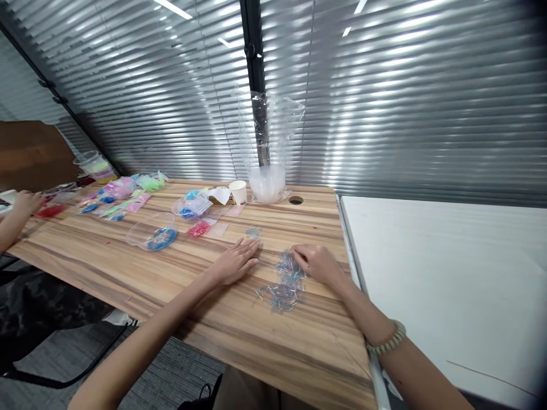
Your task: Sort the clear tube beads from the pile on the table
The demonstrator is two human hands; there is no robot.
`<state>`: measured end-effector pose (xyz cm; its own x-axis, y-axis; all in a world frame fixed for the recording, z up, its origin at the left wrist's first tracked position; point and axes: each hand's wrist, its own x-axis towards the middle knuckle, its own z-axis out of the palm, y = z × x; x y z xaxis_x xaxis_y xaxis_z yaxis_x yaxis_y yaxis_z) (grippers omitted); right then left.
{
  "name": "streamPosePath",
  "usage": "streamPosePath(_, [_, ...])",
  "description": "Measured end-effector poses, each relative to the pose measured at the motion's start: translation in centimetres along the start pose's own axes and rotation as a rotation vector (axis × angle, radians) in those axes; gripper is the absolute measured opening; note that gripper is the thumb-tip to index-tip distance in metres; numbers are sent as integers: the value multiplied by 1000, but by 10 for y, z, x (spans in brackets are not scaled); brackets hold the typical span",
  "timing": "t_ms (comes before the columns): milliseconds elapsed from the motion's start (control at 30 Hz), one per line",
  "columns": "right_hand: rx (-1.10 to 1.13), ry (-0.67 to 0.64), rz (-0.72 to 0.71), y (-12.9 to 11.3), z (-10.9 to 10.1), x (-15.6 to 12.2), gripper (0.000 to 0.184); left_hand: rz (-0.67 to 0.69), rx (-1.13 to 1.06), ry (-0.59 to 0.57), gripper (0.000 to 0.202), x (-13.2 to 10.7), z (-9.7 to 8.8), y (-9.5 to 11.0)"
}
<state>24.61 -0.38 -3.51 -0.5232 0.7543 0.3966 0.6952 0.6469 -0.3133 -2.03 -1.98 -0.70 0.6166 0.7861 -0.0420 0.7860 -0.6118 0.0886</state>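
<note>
My left hand (236, 262) rests palm down on the wooden table (239, 330), its fingers stretched out and holding nothing. A little cluster of pale bluish pieces (253, 232) lies just beyond its fingertips. To the right, my right hand (316, 264) is closed, fingertips pinched down at the edge of a loose pile of small clear bluish tube-shaped pieces (290, 273). Whatever sits between those fingertips is too small to make out. The pile trails toward the table's near side, with stray pieces (262, 292) on its left.
Behind my hands stand a paper cup (238, 192) and bagged plastic bowls (267, 183). Left are a red bead packet (199, 229), a clear lid with a blue ring (162, 239) and colourful bags (122, 188). Another person's hand (28, 202) is far left. A white table (448, 273) adjoins at right.
</note>
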Motion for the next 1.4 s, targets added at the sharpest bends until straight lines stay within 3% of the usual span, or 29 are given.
streamPosePath(233, [23, 23, -6, 1, 1, 0, 25, -89, 1, 57, 59, -2, 0, -6])
streamPosePath(400, [40, 33, -37, -3, 0, 1, 25, -45, -17, 35, 54, -10, -2, 0])
streamPosePath(700, [5, 3, -13, -5, -2, 2, 24, -67, -11, 31, 54, 5, 3, 3])
streamPosePath(1033, [-3, -30, -18, -4, 0, 2, 23, -10, -28, 40, 51, -29, 1, 20])
streamPosePath(1400, [13, -16, 12, -3, 0, 0, 23, 29, -17, 71, 50, -43, 5, 29])
